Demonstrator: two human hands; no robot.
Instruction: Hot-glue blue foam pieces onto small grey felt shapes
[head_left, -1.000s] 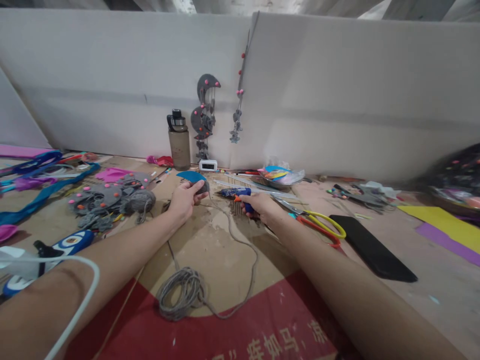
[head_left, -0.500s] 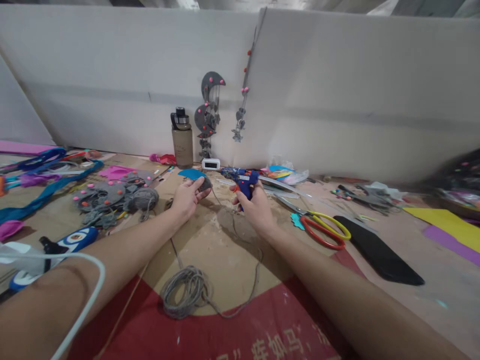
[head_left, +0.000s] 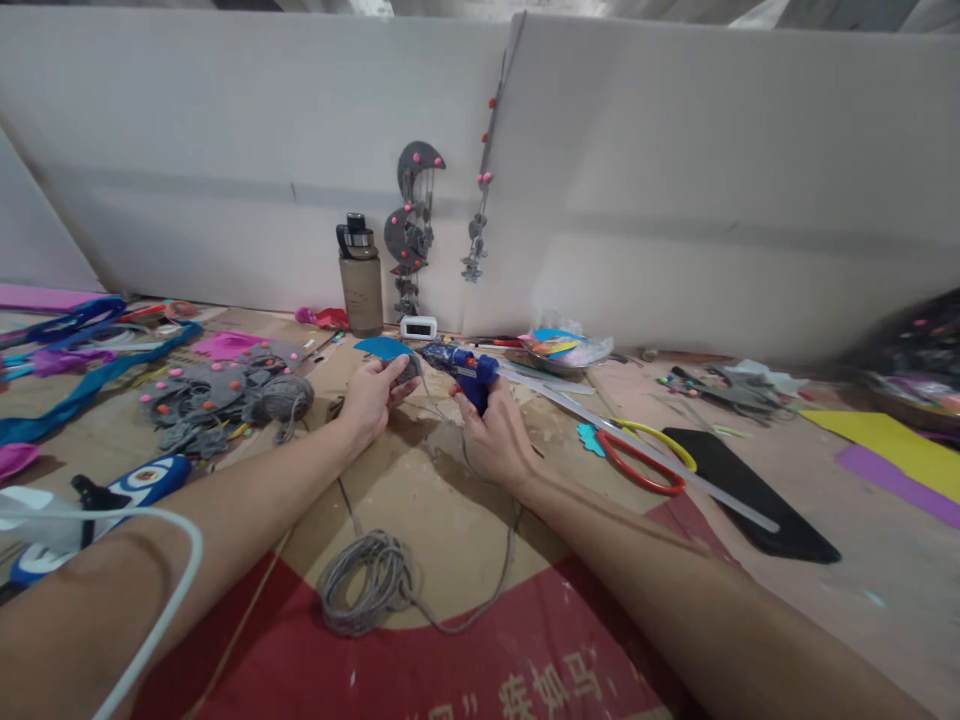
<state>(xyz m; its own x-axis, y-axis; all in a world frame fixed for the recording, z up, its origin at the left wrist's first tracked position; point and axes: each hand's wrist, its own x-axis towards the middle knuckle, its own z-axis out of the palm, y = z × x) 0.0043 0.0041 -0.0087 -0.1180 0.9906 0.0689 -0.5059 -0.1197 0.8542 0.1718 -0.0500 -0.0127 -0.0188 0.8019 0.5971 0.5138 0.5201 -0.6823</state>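
Observation:
My left hand (head_left: 373, 398) pinches a blue curved piece (head_left: 384, 348) together with a grey piece (head_left: 409, 370) whose full shape is hidden by the fingers. Wrapped round the handle of a blue hot glue gun (head_left: 474, 378), my right hand (head_left: 498, 432) points its nozzle left at the piece. A long clear glue stick (head_left: 637, 440) sticks out of the gun's back. Grey yarn (head_left: 465, 455) trails down from the left hand's piece, past the right hand, to a loose coil (head_left: 367, 582) on the cardboard.
Scissors (head_left: 646, 468) and a black slab (head_left: 750, 500) lie right of my right hand. A bottle (head_left: 361, 285) and white clock (head_left: 418, 328) stand at the back. Grey felt pieces with pompoms (head_left: 202, 390) and a yarn ball (head_left: 279, 398) lie left. A white cable (head_left: 196, 560) crosses my left forearm.
My right hand has brought the glue gun left and turned it, so its nozzle is nearer the piece and the glue stick now slants across the scissors. My left hand stays nearly still.

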